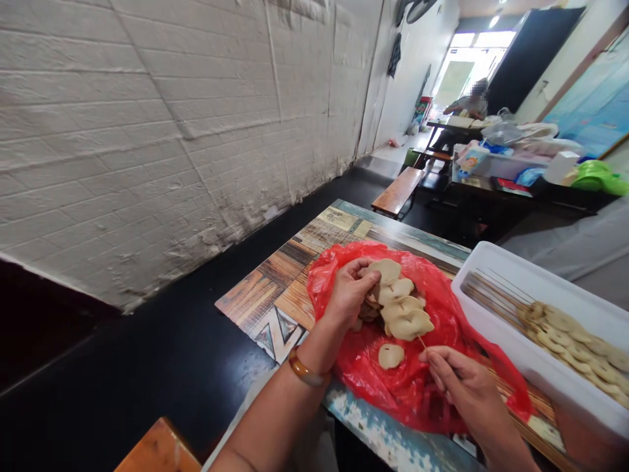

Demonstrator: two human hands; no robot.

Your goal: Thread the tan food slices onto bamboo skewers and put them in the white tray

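My left hand [351,288] pinches a pale, flat, round food slice [386,270] at the far end of a row of threaded slices. Between the fingers of my right hand [459,377] is a thin wooden skewer [421,341], which runs into the near end of that row. Several tan slices [407,318] hang folded along the skewer, over an open red plastic bag [442,314]. One loose slice [391,356] lies on the bag below them. More slices sit in the bag, partly hidden behind my left hand.
A white tub [472,262] at the right holds filled skewers [565,328]. The patterned table [295,262] stands beside a white brick-textured wall [196,131]. Beyond are a wooden bench [399,190], a cluttered dark table [540,193] and a seated person [466,105].
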